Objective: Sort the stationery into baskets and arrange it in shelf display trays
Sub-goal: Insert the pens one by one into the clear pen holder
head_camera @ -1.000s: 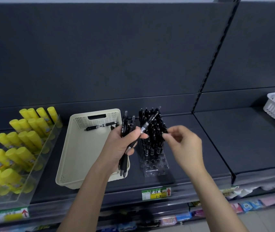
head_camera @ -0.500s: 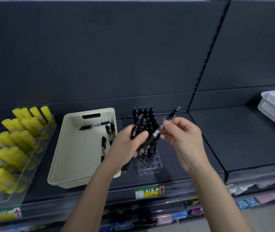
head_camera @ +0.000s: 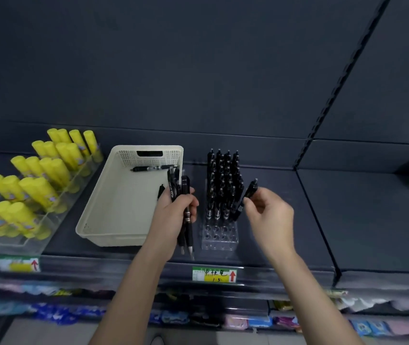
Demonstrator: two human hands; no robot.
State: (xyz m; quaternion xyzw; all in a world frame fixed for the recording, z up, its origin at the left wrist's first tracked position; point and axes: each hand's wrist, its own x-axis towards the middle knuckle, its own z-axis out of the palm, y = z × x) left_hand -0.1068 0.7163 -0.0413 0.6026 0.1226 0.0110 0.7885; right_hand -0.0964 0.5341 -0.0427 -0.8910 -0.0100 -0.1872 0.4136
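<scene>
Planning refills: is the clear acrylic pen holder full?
Not full: the clear acrylic pen holder has empty holes in front; upright black pens fill the back.

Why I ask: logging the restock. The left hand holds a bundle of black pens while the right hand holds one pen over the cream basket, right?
No. The head view shows the right hand holding one pen at the clear tray, not over the cream basket. The left hand holds its bundle.

The pens (head_camera: 185,220) I hold are black; the basket (head_camera: 123,210) is cream with dotted holes; the glue sticks (head_camera: 44,188) are yellow.
</scene>
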